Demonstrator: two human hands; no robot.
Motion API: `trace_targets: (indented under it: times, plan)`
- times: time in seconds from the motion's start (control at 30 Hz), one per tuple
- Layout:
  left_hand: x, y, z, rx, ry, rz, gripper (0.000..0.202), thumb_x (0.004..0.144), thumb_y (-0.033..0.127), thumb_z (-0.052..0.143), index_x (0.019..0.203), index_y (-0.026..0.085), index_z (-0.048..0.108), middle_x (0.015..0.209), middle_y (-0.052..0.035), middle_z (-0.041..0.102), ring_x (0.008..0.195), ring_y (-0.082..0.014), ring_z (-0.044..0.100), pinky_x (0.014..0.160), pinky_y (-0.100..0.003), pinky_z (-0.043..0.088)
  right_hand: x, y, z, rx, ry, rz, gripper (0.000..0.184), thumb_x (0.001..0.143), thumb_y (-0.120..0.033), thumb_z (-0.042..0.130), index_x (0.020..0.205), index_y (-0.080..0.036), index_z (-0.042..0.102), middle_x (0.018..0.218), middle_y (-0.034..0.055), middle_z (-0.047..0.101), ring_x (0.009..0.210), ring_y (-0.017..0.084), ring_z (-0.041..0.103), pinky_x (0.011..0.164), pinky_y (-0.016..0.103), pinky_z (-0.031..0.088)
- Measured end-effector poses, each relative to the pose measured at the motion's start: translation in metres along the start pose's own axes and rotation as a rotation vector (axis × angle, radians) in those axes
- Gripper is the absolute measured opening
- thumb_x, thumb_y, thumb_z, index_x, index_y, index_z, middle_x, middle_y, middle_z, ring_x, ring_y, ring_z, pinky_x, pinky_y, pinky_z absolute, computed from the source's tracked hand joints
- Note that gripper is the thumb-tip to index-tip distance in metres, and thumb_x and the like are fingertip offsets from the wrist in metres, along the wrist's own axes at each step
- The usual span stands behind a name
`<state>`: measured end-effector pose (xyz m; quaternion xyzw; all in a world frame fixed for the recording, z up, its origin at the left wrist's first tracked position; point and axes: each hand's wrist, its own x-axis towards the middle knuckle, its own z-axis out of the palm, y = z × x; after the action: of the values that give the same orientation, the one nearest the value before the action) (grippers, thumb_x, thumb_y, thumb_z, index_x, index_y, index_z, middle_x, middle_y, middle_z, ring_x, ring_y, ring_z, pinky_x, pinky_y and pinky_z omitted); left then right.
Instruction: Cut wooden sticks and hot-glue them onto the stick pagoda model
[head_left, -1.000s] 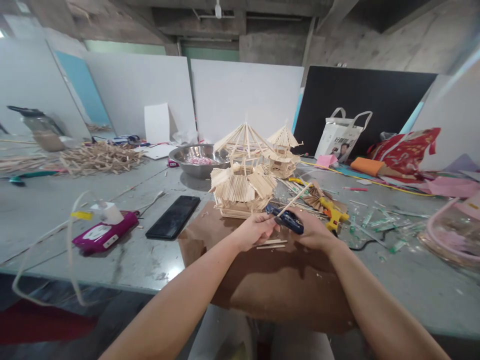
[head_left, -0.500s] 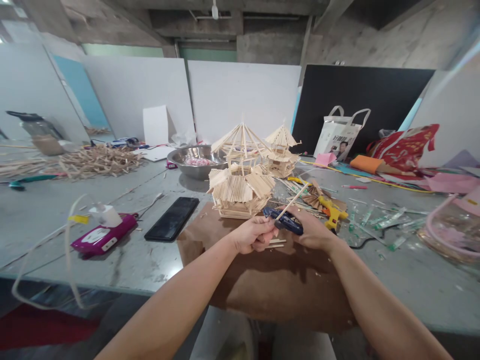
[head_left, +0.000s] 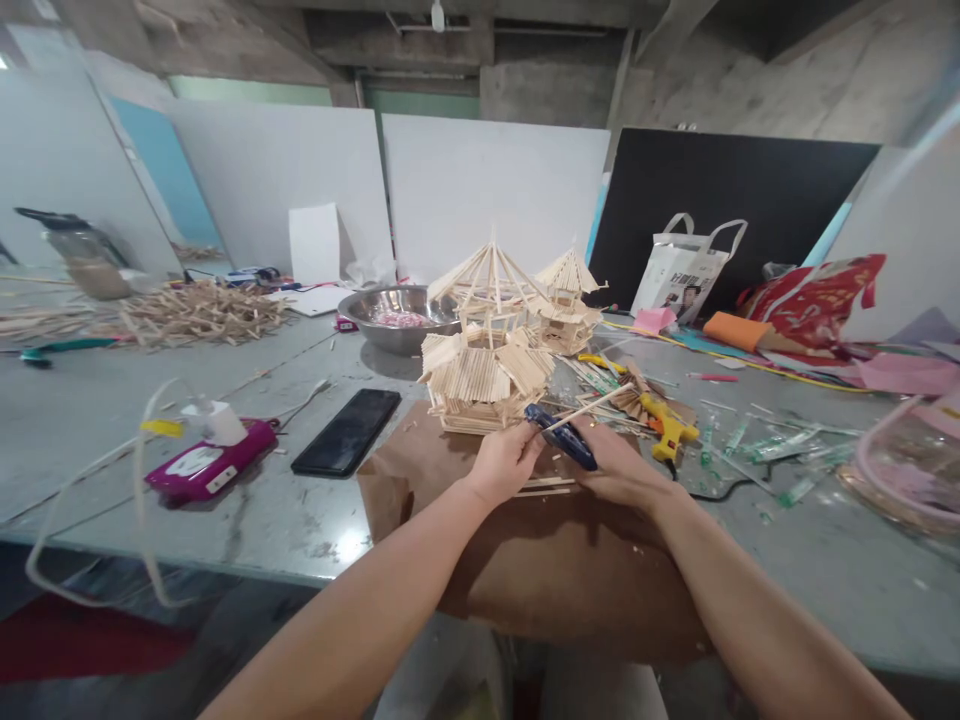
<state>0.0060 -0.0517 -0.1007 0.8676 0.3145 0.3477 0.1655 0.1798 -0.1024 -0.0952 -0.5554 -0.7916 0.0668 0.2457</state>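
Observation:
My left hand (head_left: 504,462) pinches the near end of a thin wooden stick (head_left: 592,406), which points up to the right. In my right hand (head_left: 616,466) is a pair of blue-handled pliers (head_left: 568,440); its jaw end is close to my left fingertips, at the stick. My fingers hide the jaws. Just beyond both hands stands a small pavilion model made of sticks (head_left: 480,375), with an open-ribbed roof on top. A few cut sticks (head_left: 547,487) lie on the brown paper (head_left: 555,570) beneath my hands.
A second stick pavilion (head_left: 568,300) and a metal bowl (head_left: 397,320) stand behind. To the left are a black phone (head_left: 346,432), a purple power strip (head_left: 214,460) and a stick pile (head_left: 206,313). A yellow glue gun (head_left: 670,428) and plastic scraps (head_left: 787,445) lie right.
The stick has tipped lower, toward the right. My left hand has turned so its back faces up, and the pliers are angled more steeply. The view has shifted slightly.

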Motion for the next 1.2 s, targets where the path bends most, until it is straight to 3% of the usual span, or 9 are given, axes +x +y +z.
trace_targets:
  times: [0.17, 0.5, 0.7, 0.8, 0.97, 1.1, 1.2]
  plan:
    - [-0.001, 0.000, -0.002, 0.006, 0.019, 0.054, 0.025, 0.079, 0.027, 0.031, 0.078, 0.016, 0.053, 0.056, -0.0001, 0.049, 0.051, -0.0099, 0.045, 0.049, -0.019, 0.031, 0.000, -0.001, 0.001, 0.023, 0.009, -0.072, 0.055, 0.061, -0.014, 0.048, 0.115, -0.016, 0.036, 0.107, 0.0094, 0.049, 0.098, 0.020, 0.045, 0.083, 0.032, 0.034]
    - [0.003, 0.006, 0.003, -0.498, -0.036, -0.058, 0.033, 0.078, 0.039, 0.034, 0.056, 0.014, 0.041, 0.048, 0.0043, 0.034, 0.046, -0.0052, 0.031, 0.045, -0.018, 0.027, 0.000, 0.004, 0.000, 0.009, 0.020, -0.104, 0.056, 0.061, -0.013, 0.048, 0.116, -0.015, 0.036, 0.110, 0.0103, 0.048, 0.100, 0.019, 0.043, 0.086, 0.032, 0.033]
    - [0.004, 0.008, 0.001, -1.050, -0.330, -0.320, 0.037, 0.070, 0.048, 0.045, 0.054, 0.016, 0.037, 0.041, 0.0083, 0.027, 0.032, -0.0013, 0.015, 0.032, -0.018, 0.011, -0.002, -0.002, -0.002, 0.004, 0.029, -0.141, 0.053, 0.061, -0.012, 0.046, 0.114, -0.015, 0.037, 0.110, 0.0100, 0.049, 0.100, 0.018, 0.044, 0.085, 0.031, 0.033]
    - [0.006, 0.006, -0.001, -1.159, -0.385, -0.397, 0.035, 0.068, 0.045, 0.049, 0.054, 0.015, 0.036, 0.040, 0.0092, 0.027, 0.031, -0.0001, 0.011, 0.032, -0.017, 0.007, -0.003, 0.001, -0.006, -0.081, 0.052, -0.091, 0.057, 0.059, -0.014, 0.048, 0.115, -0.014, 0.037, 0.112, 0.0113, 0.047, 0.101, 0.021, 0.043, 0.085, 0.033, 0.033]
    - [0.009, 0.004, -0.002, -1.009, -0.285, -0.364, 0.031, 0.073, 0.044, 0.043, 0.063, 0.015, 0.044, 0.040, 0.0095, 0.025, 0.033, -0.0018, 0.014, 0.034, -0.016, 0.011, -0.006, 0.022, -0.015, -0.171, 0.087, -0.003, 0.058, 0.059, -0.016, 0.048, 0.116, -0.017, 0.036, 0.112, 0.0097, 0.048, 0.100, 0.021, 0.044, 0.084, 0.032, 0.033]
    - [0.010, 0.000, -0.001, -0.688, -0.176, -0.281, 0.032, 0.076, 0.043, 0.037, 0.063, 0.015, 0.045, 0.042, 0.0077, 0.028, 0.038, -0.0041, 0.023, 0.039, -0.018, 0.020, -0.009, 0.030, -0.020, -0.214, -0.060, 0.132, 0.048, 0.065, -0.025, 0.049, 0.112, -0.021, 0.042, 0.102, 0.0071, 0.054, 0.091, 0.019, 0.049, 0.077, 0.029, 0.035]
    - [0.010, -0.003, 0.001, -0.422, -0.129, -0.171, 0.032, 0.077, 0.040, 0.035, 0.060, 0.015, 0.047, 0.048, 0.0049, 0.035, 0.047, -0.0064, 0.034, 0.047, -0.019, 0.028, -0.008, 0.028, -0.017, -0.315, -0.166, 0.237, 0.048, 0.064, -0.041, 0.052, 0.107, -0.020, 0.048, 0.094, 0.0086, 0.056, 0.084, 0.021, 0.050, 0.072, 0.030, 0.035]
